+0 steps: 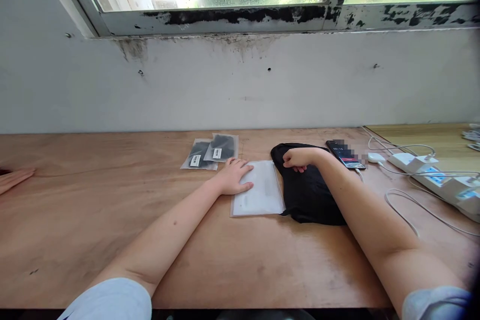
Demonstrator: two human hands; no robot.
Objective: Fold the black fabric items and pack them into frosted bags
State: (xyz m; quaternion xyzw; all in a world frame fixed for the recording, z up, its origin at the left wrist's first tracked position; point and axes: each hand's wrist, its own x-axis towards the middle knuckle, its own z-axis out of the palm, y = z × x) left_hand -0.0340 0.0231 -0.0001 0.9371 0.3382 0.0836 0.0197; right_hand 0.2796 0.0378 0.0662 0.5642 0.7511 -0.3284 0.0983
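My left hand (237,176) lies with its fingers apart on the left side of a flat stack of whitish clear plastic bags (262,200). A black cloth item (311,200) lies flat just right of the stack and meets its right edge. Over the upper left part of this cloth is my right hand (300,158), its fingers curled in. What those fingers hold, if anything, is hidden. Beyond my left hand, two frosted bags with dark contents and white barcode labels overlap: the left bag (198,154) and the right bag (225,147).
A phone (345,154) with a cable lies behind my right forearm. White power strips (438,180) with plugs and loose cables (403,192) take up the right side. Another person's hand (17,180) rests at the far left table edge. A wall (206,90) stands behind the wooden table (112,210).
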